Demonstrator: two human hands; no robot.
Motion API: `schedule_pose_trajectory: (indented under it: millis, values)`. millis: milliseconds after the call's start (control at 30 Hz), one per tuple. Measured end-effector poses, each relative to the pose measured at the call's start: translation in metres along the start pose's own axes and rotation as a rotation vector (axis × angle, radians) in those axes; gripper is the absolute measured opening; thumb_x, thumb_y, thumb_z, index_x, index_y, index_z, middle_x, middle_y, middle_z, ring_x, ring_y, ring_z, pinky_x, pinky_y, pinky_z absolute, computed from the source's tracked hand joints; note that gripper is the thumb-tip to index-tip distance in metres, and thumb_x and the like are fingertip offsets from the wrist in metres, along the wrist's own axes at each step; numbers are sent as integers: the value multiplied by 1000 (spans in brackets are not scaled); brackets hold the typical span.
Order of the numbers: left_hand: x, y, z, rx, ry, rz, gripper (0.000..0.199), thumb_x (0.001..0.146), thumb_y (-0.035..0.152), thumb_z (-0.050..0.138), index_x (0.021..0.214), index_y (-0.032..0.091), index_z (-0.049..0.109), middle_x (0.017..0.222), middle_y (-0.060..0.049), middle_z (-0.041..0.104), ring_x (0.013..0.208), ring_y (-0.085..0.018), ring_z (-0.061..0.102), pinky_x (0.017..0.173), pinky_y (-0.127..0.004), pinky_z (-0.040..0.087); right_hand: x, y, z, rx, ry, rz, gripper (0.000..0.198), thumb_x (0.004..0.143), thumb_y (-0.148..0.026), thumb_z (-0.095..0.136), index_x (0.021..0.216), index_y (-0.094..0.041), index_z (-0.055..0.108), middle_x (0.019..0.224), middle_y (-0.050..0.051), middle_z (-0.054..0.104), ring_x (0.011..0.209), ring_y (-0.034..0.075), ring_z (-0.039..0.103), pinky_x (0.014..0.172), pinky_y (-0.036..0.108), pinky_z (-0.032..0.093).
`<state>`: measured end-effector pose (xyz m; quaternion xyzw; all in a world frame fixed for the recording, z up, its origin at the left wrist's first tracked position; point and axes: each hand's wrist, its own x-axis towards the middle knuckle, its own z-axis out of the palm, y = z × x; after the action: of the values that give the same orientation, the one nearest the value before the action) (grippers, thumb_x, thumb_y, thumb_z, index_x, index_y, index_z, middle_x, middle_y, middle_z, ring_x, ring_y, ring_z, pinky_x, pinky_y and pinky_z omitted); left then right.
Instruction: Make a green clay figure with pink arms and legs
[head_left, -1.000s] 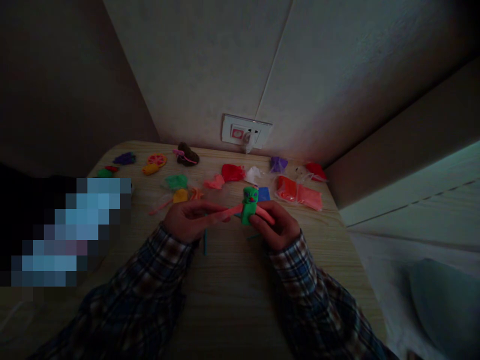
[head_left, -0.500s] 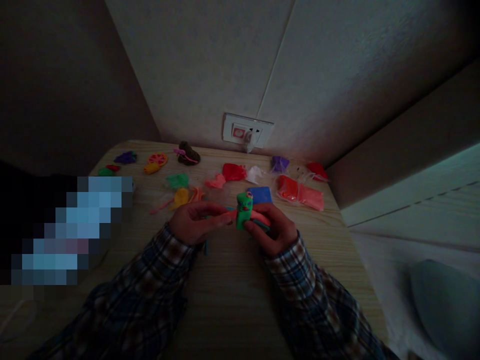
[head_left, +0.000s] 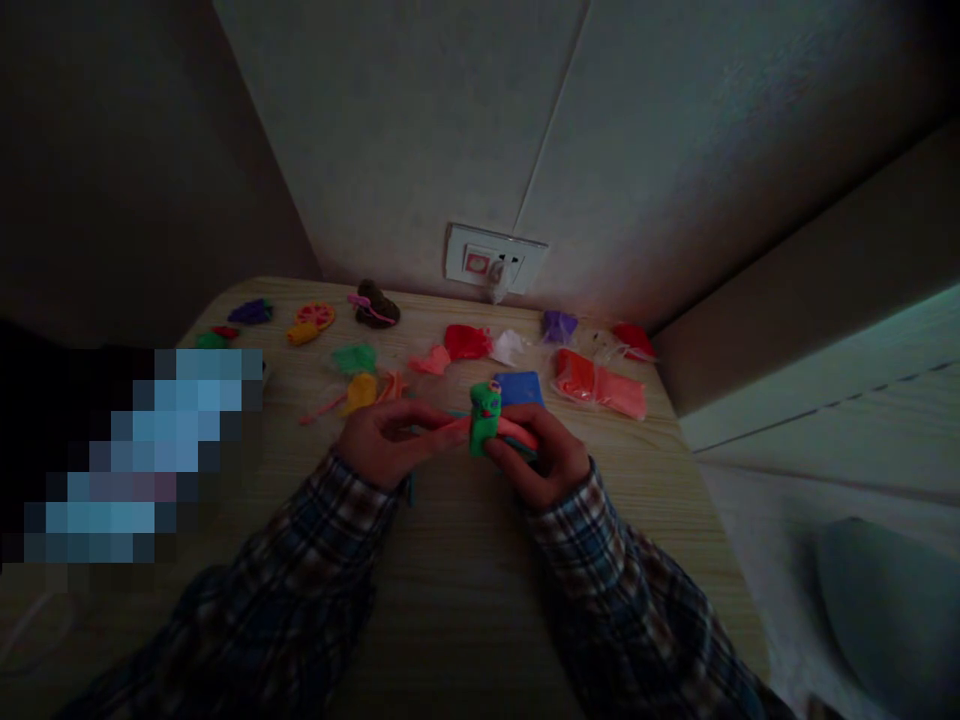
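Note:
Over the table, in front of my body, a small green clay figure (head_left: 483,432) with a tiny modelled face stands upright between my hands. Pink clay strips (head_left: 517,434) stick out from its sides. My right hand (head_left: 546,455) is closed, its thumb against the figure's lower right and its fingers behind the strip on that side. From the other side, my left hand (head_left: 390,440) pinches the left pink strip between thumb and fingers. A bit of teal material shows behind both hands; its form is mostly hidden. Just behind the figure lies a blue clay packet (head_left: 521,388).
Across the wooden table (head_left: 465,570) lie a red clay packet (head_left: 466,342), orange-red and pink packets (head_left: 576,377), a purple one (head_left: 559,326) and a brown clay figure (head_left: 377,306). A socket panel (head_left: 457,255) is on the wall behind. A blurred-out screen lies left.
The green figure has shifted very slightly left and turned a little in my fingers. Both hands keep nearly the same hold, and the things on the table have not moved.

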<state>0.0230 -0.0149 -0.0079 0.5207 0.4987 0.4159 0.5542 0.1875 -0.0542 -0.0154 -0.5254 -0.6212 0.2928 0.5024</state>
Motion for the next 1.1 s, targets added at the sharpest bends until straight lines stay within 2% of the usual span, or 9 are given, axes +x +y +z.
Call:
schedule_pose_trajectory:
  millis: [100, 167, 233, 300, 433, 533, 767, 967, 1100]
  values:
    - [-2, 1, -1, 36, 4, 10, 14, 62, 30, 78, 69, 19, 75, 66, 0, 72, 60, -13, 63, 58, -23, 52, 0, 0, 0, 14, 10, 17, 11, 78, -25, 63, 89, -21, 62, 79, 3, 71, 72, 18, 67, 68, 31, 53]
    - [-4, -1, -4, 140, 0, 60, 23, 65, 36, 77, 82, 20, 77, 66, 0, 72, 55, -12, 61, 52, -22, 50, 1, 1, -1, 21, 19, 31, 11, 78, -26, 64, 88, -21, 62, 78, 3, 71, 71, 18, 66, 68, 31, 53]
    - [-5, -2, -6, 312, 4, 166, 34, 69, 40, 75, 96, 20, 75, 70, -1, 72, 46, -9, 54, 41, -21, 42, 2, 5, -3, 35, 26, 55, 11, 78, -27, 64, 87, -21, 63, 76, 2, 70, 69, 17, 65, 67, 30, 52]
    - [-6, -2, -8, 472, 22, 342, 35, 73, 38, 73, 105, 22, 73, 82, -2, 74, 44, -8, 51, 39, -22, 41, 3, 9, -4, 65, 24, 92, 12, 78, -29, 66, 86, -21, 64, 74, 1, 69, 67, 17, 63, 64, 29, 51]
    - [-7, 1, -8, 649, 80, 766, 26, 77, 26, 71, 103, 24, 70, 98, -3, 75, 73, -16, 68, 69, -28, 56, 5, 17, -4, 182, -9, 174, 19, 78, -38, 68, 85, -21, 66, 74, 1, 69, 68, 17, 62, 64, 29, 51]
    - [-6, 4, -9, 717, 102, 937, 26, 78, 20, 69, 103, 27, 68, 96, -3, 74, 86, -19, 69, 78, -30, 57, 5, 19, -3, 233, -41, 212, 24, 78, -46, 67, 85, -22, 66, 75, 1, 70, 70, 18, 64, 64, 30, 52]
    - [-3, 9, -10, 752, 134, 1025, 17, 79, 19, 64, 92, 29, 68, 83, -2, 75, 76, -21, 70, 77, -35, 56, 4, 20, -1, 250, -95, 221, 29, 77, -50, 67, 87, -22, 66, 76, 1, 70, 73, 19, 65, 66, 31, 53]
    - [-6, 10, -10, 730, 154, 1094, 13, 79, 16, 68, 89, 23, 67, 74, 0, 72, 63, -13, 67, 60, -24, 57, 2, 17, 3, 314, -84, 257, 29, 76, -49, 68, 86, -22, 66, 78, 1, 71, 74, 18, 66, 69, 30, 53]
    - [-7, 8, -10, 742, 172, 1099, 11, 81, 17, 67, 91, 22, 68, 78, -1, 74, 67, -13, 68, 65, -23, 57, 2, 16, 3, 337, -84, 251, 28, 76, -47, 69, 87, -22, 67, 78, 1, 71, 75, 18, 65, 70, 30, 53]
